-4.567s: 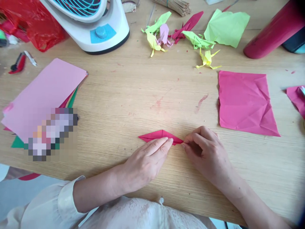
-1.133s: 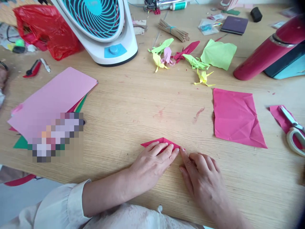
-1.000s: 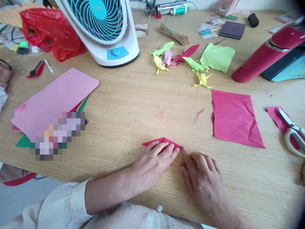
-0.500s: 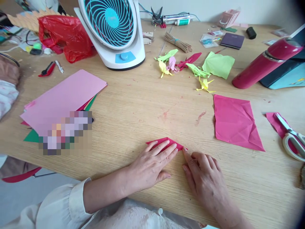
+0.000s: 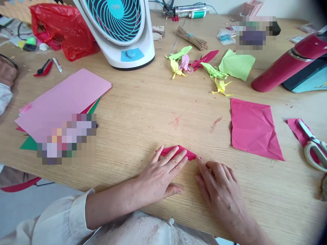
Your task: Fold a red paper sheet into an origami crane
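From your head cam: the folded pink-red paper (image 5: 189,154) is lying on the table (image 5: 133,112) right in front of you, long and narrow with pointy ends. Your left hand (image 5: 159,177) is flat over it, fingers spread across the paper and thumb out on the wood. Your right hand (image 5: 221,185) has the index fingertip on the paper's right tip, thumb held apart from it and the other fingers curled in.

Just beyond your right hand you've got a creased pink square (image 5: 255,129), and further right your scissors (image 5: 312,138) sit on a pink scrap (image 5: 295,128). Farther back there's a little yellow figure (image 5: 221,87) in front of a bunch of other folded ones, near the red bottle (image 5: 277,68). Over on your left is a paper stack (image 5: 66,95), pink sheet on top, with the fan (image 5: 116,25) behind it.
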Demonstrator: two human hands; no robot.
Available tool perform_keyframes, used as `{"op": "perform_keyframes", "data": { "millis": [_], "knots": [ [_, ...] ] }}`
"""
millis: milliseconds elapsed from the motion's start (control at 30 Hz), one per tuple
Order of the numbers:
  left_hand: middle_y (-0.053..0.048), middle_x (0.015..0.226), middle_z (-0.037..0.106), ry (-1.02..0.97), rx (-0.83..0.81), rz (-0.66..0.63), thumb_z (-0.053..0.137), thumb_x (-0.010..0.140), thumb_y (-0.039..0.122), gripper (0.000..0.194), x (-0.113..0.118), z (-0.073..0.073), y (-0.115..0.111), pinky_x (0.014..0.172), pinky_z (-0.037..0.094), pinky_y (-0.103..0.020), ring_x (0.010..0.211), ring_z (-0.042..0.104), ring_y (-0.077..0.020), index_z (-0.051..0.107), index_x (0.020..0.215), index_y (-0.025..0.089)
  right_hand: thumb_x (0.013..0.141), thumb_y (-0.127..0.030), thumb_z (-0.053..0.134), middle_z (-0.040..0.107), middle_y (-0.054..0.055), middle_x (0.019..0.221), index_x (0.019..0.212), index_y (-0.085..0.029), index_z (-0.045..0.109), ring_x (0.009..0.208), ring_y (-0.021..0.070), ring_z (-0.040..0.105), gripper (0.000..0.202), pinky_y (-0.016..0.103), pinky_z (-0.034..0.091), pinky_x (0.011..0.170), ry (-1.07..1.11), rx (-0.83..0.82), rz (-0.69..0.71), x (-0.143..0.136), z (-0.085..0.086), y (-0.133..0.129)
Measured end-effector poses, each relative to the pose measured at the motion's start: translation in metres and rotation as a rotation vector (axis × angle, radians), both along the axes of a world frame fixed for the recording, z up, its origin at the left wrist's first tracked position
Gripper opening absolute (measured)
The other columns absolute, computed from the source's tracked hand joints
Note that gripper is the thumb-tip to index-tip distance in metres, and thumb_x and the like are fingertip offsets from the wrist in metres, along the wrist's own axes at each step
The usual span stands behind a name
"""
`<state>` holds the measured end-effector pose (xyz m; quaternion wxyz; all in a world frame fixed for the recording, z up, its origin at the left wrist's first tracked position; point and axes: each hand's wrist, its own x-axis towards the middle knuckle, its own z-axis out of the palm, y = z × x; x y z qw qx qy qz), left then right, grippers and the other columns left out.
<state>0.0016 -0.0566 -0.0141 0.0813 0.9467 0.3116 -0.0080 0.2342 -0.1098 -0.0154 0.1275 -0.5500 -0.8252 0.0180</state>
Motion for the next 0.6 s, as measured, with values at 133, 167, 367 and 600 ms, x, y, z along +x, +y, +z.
{"op": "perform_keyframes", "data": {
  "millis": [133, 167, 367, 600],
  "knots": [
    [-0.007, 0.168, 0.012, 0.002, 0.001, 0.01, 0.033, 0.099, 0.065, 0.08, 0.001, -0.001, -0.001, 0.122, -0.01, -0.055, 0.156, 0.005, -0.0281, 0.016, 0.16, 0.015, 0.103, -0.029, 0.045, 0.055, 0.011, 0.106, 0.141, -0.015, 0.052, 0.093, 0.0258, 0.051, 0.042, 0.042, 0.044, 0.084, -0.015, -0.011, 0.032, -0.004, 0.002, 0.004],
    [-0.007, 0.168, 0.012, 0.002, 0.001, 0.006, 0.032, 0.1, 0.065, 0.08, 0.001, 0.0, 0.0, 0.122, -0.008, -0.055, 0.156, 0.005, -0.0283, 0.015, 0.16, 0.015, 0.102, -0.031, 0.046, 0.055, 0.011, 0.105, 0.138, -0.015, 0.055, 0.093, 0.0259, 0.051, 0.04, 0.042, 0.044, 0.084, -0.021, -0.009, 0.034, -0.005, 0.002, 0.005],
    [-0.008, 0.167, 0.017, -0.011, 0.041, -0.02, 0.029, 0.103, 0.059, 0.074, -0.01, 0.007, 0.005, 0.123, -0.004, -0.052, 0.155, 0.012, -0.027, 0.019, 0.159, 0.012, 0.102, -0.031, 0.046, 0.056, 0.011, 0.105, 0.129, -0.015, 0.062, 0.092, 0.0257, 0.051, 0.035, 0.042, 0.043, 0.084, -0.032, 0.012, 0.028, -0.007, 0.002, 0.007],
    [-0.005, 0.163, 0.033, -0.105, 0.142, 0.001, 0.035, 0.105, 0.045, 0.057, -0.017, 0.014, 0.008, 0.125, 0.0, -0.051, 0.152, 0.021, -0.027, 0.036, 0.153, 0.013, 0.102, -0.031, 0.046, 0.056, 0.011, 0.105, 0.129, -0.015, 0.062, 0.093, 0.0258, 0.052, 0.035, 0.042, 0.042, 0.084, -0.016, 0.012, 0.02, -0.006, 0.001, 0.006]
  ]
}}
